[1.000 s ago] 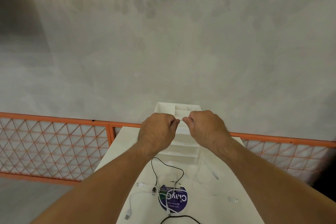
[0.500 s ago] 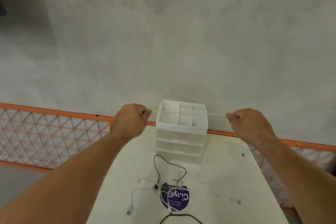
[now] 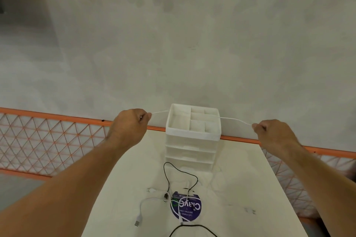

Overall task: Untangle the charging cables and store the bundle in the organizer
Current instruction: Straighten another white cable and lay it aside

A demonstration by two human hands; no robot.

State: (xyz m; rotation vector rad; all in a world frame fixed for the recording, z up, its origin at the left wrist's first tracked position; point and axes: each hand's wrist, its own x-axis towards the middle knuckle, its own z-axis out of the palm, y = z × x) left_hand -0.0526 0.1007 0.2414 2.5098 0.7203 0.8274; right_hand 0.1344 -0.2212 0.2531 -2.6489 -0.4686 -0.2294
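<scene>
A thin white cable (image 3: pixel 234 120) is stretched in the air between my two hands, across the top of the white organizer (image 3: pixel 192 136). My left hand (image 3: pixel 131 127) pinches one end left of the organizer. My right hand (image 3: pixel 273 136) pinches the other end to its right. The organizer is a stack of drawers with an open divided tray on top, standing at the far edge of the white table (image 3: pixel 240 188). Nearer me on the table lie a black cable (image 3: pixel 167 177) and a white cable (image 3: pixel 142 208), loosely crossed.
A round purple sticker (image 3: pixel 189 209) lies under the loose cables. A second black cable (image 3: pixel 192 230) curves at the table's near edge. A small connector (image 3: pixel 249 210) lies on the right. An orange mesh railing (image 3: pixel 48 140) runs behind the table, in front of a grey wall.
My hands were together in front of the organizer and have moved apart, left and right, drawing the white cable out straight between them. The cable sags slightly more now than half a second ago.
</scene>
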